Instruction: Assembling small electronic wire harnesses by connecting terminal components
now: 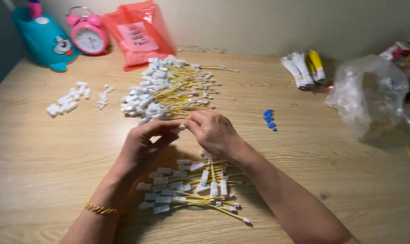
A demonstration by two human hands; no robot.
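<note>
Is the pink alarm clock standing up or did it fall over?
Standing up. The pink alarm clock sits upright at the back of the table, its bells on top.

Left of the pink alarm clock [88,35] stands a teal toy [44,39]; right of it lies a red bag [139,34]; far right, a clear bag [370,95].

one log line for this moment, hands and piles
left hand: pinching white connector | right hand: pinching same connector | far wire pile | near wire pile | loose connectors on table
</note>
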